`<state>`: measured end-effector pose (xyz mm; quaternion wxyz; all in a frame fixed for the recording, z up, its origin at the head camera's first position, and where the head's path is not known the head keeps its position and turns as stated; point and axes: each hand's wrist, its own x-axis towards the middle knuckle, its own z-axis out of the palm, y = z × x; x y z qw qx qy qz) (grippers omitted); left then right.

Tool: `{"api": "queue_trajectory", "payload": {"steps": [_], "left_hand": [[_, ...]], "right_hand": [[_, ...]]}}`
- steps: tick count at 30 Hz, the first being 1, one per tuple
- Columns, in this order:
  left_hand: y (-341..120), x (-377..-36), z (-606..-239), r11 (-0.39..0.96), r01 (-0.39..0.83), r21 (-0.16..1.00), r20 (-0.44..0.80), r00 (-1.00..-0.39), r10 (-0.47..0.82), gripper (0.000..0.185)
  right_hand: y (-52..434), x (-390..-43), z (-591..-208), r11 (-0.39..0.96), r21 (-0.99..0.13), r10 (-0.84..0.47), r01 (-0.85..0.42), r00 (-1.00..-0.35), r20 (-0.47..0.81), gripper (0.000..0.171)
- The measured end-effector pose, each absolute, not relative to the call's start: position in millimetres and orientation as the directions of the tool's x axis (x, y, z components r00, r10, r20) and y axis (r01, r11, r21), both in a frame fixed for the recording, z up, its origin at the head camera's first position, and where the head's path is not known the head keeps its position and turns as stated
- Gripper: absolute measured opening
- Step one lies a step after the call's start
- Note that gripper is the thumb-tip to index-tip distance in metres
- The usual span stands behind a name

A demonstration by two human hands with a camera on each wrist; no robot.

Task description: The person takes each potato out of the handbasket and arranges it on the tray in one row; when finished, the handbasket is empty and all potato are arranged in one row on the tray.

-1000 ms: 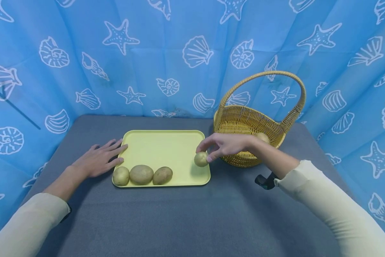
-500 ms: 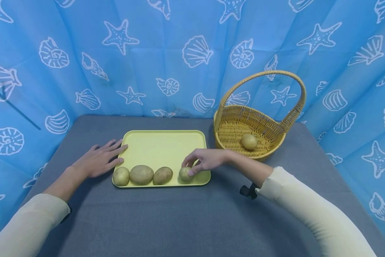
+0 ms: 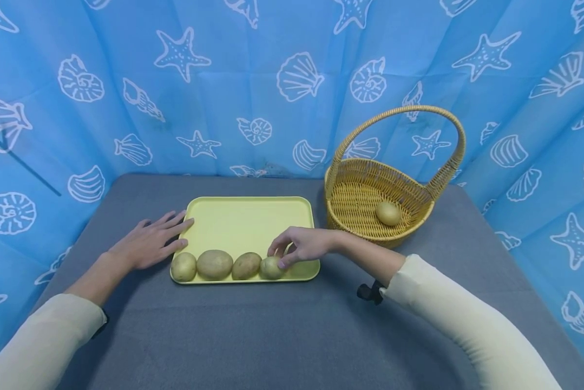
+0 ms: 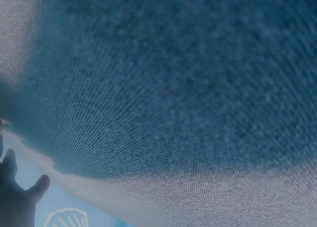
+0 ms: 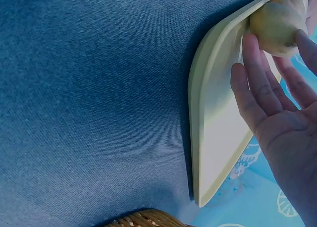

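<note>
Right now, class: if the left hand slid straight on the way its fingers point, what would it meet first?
The left hand lies flat on the table, fingers pointing at the yellow tray. It would meet the tray's left rim first, where the fingers seem to touch it already.

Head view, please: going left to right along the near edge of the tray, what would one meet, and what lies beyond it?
Left hand → four potatoes on the yellow tray → right hand gripping the fourth → wicker basket holding one potato.

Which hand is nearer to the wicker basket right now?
The right. The right hand holds a potato on the yellow tray beside the wicker basket; the left hand rests beyond the tray's far edge.
</note>
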<state>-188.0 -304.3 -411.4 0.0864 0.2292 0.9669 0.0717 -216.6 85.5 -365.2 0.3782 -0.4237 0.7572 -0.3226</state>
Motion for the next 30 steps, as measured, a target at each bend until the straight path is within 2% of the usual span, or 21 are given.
{"api": "queue_trajectory", "payload": {"steps": [9, 15, 20, 25, 30], "left_hand": [[-303.8, -188.3, -411.1, 0.884, 0.435, 0.169, -0.133, -0.879, 0.458, 0.063], [-303.7, -187.7, -411.0, 0.886, 0.432, 0.167, -0.136, -0.880, 0.454, 0.063], [-303.0, -187.3, -410.1, 0.887, 0.433, 0.162, -0.137, -0.880, 0.455, 0.064], [-303.0, -187.1, -409.8, 0.884, 0.436, 0.168, -0.136, -0.878, 0.459, 0.064], [-303.0, -187.1, -410.1, 0.882, 0.438, 0.172, -0.135, -0.877, 0.461, 0.064]], "right_hand": [[87.5, -220.0, -362.2, 0.474, -0.795, -0.869, -0.378, -0.344, -0.355, 0.038], [102.0, -224.3, -342.1, 0.502, -0.788, -0.854, -0.357, -0.351, -0.385, 0.046], [126.9, -229.9, -313.2, 0.529, -0.771, -0.829, -0.356, -0.411, -0.379, 0.051], [158.2, -237.1, -286.7, 0.584, -0.730, -0.778, -0.354, -0.501, -0.379, 0.052], [191.7, -247.5, -273.6, 0.622, -0.699, -0.733, -0.354, -0.577, -0.360, 0.051]]}}
